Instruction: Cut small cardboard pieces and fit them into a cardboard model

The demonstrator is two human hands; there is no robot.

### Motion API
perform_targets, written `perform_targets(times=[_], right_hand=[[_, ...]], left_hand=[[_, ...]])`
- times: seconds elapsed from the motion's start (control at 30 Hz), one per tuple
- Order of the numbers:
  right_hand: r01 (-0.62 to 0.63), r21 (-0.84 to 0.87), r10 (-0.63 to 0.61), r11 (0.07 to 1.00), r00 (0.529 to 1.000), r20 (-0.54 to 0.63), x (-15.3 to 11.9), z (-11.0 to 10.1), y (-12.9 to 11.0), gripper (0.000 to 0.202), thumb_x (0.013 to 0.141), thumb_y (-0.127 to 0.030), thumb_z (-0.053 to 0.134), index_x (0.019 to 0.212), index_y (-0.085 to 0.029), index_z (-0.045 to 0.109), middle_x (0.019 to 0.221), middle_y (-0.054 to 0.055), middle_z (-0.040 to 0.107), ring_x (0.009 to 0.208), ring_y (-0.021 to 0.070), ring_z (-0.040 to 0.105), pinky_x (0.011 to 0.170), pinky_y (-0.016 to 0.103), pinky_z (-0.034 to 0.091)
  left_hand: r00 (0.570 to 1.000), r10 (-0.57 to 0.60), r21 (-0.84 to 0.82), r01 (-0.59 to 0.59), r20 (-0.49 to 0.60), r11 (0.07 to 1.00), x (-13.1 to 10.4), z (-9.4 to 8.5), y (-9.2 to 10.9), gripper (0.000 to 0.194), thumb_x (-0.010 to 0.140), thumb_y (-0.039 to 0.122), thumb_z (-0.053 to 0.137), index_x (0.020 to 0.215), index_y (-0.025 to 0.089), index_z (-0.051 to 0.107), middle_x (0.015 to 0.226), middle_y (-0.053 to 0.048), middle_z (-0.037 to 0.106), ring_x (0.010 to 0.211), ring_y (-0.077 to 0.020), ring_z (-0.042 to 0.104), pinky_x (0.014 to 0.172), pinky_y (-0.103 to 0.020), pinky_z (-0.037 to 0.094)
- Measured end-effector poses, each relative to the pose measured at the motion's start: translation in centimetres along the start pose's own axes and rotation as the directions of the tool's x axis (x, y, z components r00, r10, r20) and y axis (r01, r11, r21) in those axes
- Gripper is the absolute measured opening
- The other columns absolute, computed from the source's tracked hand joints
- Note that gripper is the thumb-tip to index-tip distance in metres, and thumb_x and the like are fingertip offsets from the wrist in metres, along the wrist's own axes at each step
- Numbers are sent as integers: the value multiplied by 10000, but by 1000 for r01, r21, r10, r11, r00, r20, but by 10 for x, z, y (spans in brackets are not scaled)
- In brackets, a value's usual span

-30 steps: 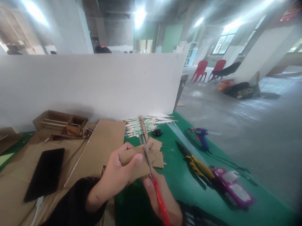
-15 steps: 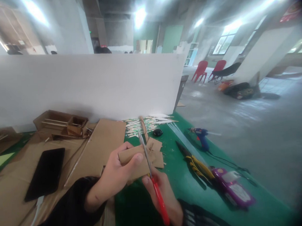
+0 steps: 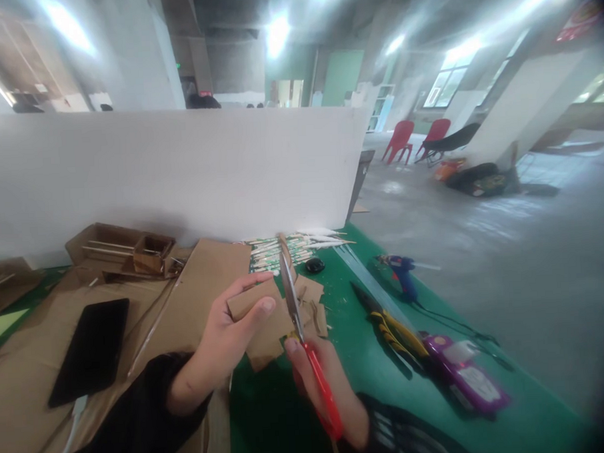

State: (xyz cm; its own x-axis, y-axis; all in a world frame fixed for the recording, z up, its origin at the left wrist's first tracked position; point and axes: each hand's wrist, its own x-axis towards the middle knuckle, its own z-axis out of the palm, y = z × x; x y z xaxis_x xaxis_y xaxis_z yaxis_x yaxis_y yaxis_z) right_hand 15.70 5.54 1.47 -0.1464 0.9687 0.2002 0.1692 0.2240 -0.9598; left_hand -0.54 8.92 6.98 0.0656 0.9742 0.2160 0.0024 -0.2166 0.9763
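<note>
Between the thumb and fingers of my left hand (image 3: 227, 336) is a folded piece of brown cardboard (image 3: 263, 318). Red-handled scissors (image 3: 321, 386) are in my right hand (image 3: 333, 379), blades pointing up and away from me. The blades are beside the right edge of the cardboard, a small gap apart from it. Small cut cardboard pieces (image 3: 311, 289) lie on the green table (image 3: 358, 357) just behind the scissors. Part of my right hand's fingers is hidden behind the red handles.
Yellow-black pliers (image 3: 399, 336), a purple case (image 3: 466, 379) and a blue glue gun (image 3: 404, 275) lie to the right. At left are a black phone (image 3: 90, 349), cardboard sheets (image 3: 218, 263) and a cardboard box (image 3: 113, 248). A white panel (image 3: 179, 172) stands behind.
The scissor blades have come away from the cardboard and moved slightly right. The cardboard has tilted and shifted a little left in my left hand. A small curled piece now shows among the cut pieces.
</note>
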Motion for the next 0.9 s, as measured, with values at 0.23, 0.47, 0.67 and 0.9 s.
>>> perform_targets(times=[0.23, 0.47, 0.67, 0.9], right_hand=[[-46, -190, 45, 981, 999, -8, 6, -8, 1, 264, 835, -368, 634, 1033, -206, 701, 935, 71, 739, 900, 297, 693, 796, 413, 560], [-23, -243, 20, 970, 1000, -15, 8, -11, 2, 288, 838, -346, 631, 1088, -216, 687, 1067, 79, 731, 981, 310, 670, 842, 434, 542], [-90, -63, 86, 994, 994, -68, 7, -7, -2, 338, 891, -491, 527, 858, -193, 684, 620, 18, 645, 577, 202, 619, 564, 329, 544], [-114, 8, 114, 993, 987, -110, 4, -6, -11, 513, 905, -630, 375, 676, -203, 546, 606, 23, 553, 503, 147, 488, 442, 269, 404]], left_hand=[[999, 4, -38, -3, 43, 999, 0, -2, -3, 320, 796, 329, 721, 1076, 261, 581, 1052, -15, 644, 877, -165, 613, 722, -228, 502], [997, 52, 24, -53, 51, 998, -2, -1, 1, 273, 812, 310, 697, 1035, 232, 561, 1013, -28, 629, 970, -194, 602, 798, -255, 483], [999, 30, 78, -32, 27, 996, -3, -1, 6, 313, 884, 359, 604, 1178, 253, 583, 1190, -41, 613, 1055, -206, 582, 852, -252, 463], [999, 37, 17, -38, 36, 999, -1, 2, -1, 230, 891, 359, 592, 1072, 217, 582, 979, -33, 628, 862, -168, 591, 686, -220, 466]])
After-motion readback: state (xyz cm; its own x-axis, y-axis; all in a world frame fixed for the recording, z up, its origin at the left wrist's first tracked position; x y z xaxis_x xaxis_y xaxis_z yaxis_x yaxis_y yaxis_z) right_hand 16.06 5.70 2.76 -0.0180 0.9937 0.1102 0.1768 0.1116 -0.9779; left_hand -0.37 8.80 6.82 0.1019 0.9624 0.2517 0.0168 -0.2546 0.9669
